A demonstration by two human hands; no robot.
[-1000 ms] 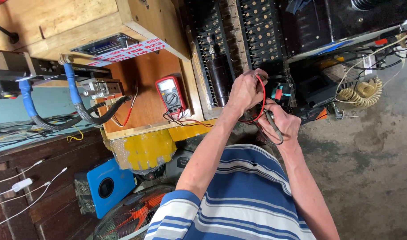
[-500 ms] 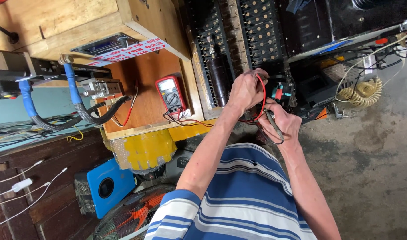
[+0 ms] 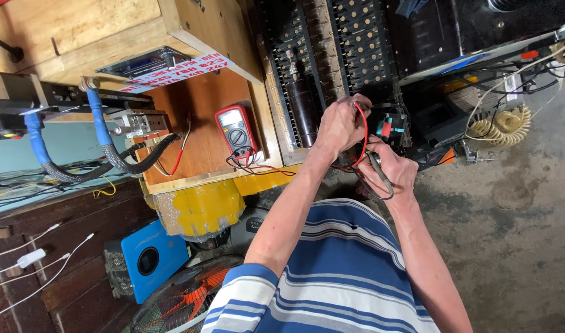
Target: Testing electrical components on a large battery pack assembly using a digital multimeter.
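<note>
Seen from above, a person in a blue-and-white striped shirt works at a dark battery pack [image 3: 356, 55] on a cluttered desk. The left hand [image 3: 341, 123] is closed around a red test lead [image 3: 364, 132], its tip pressed toward the pack's terminals. The right hand [image 3: 390, 169] is closed on a slim black probe [image 3: 378, 168], gripped like a pen. Both leads trail to a red multimeter [image 3: 236, 131] lying on a wooden box [image 3: 196, 123]. The probes look light and rigid with thin, floppy wires; they seem best held by the insulated shaft, away from the metal tip.
</note>
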